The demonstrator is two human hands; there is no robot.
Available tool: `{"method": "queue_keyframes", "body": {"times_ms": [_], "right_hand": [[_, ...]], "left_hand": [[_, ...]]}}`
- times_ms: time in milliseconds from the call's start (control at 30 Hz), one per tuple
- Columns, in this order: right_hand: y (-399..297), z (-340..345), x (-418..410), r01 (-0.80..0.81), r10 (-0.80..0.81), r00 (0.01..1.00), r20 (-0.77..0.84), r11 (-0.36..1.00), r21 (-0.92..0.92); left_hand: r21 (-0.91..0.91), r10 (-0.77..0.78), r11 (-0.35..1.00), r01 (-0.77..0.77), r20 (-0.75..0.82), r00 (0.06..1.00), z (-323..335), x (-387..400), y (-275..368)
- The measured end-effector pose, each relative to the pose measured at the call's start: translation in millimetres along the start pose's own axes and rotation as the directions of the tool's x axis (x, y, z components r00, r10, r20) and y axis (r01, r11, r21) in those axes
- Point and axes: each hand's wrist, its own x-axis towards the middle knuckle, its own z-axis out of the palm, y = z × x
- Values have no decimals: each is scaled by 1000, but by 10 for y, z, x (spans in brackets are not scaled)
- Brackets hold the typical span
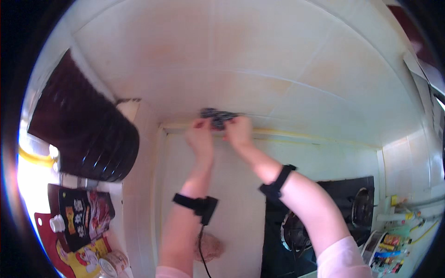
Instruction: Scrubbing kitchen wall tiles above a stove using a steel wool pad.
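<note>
A dark, crumpled cloth [219, 117] is pinched between my two hands, in front of the tiled wall [215, 73] and just above the back edge of a white countertop [236, 180]. My left hand [201, 132] grips its left part, and my right hand [238, 128] grips its right part. Both hands are somewhat blurred. A black strap with a small box circles each forearm; a cable hangs from the left one.
A large dark plastic jug [90, 128] and seasoning pouches [85, 215] stand on the left ledge. A black gas stove [320, 187] lies at the right, near a rack of bottles [386, 246]. A reddish-brown round item [210, 247] rests on the counter.
</note>
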Motion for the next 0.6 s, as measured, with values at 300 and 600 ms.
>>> {"method": "queue_keyframes", "body": {"times_ms": [300, 600], "right_hand": [[180, -465, 17, -80, 80, 997, -14, 997, -20], [778, -2174, 12, -199, 176, 960, -218, 976, -88]], "left_hand": [[-115, -51, 992, 60, 77, 996, 336, -291, -62], [-392, -323, 817, 423, 296, 899, 1810, -1479, 167]]}}
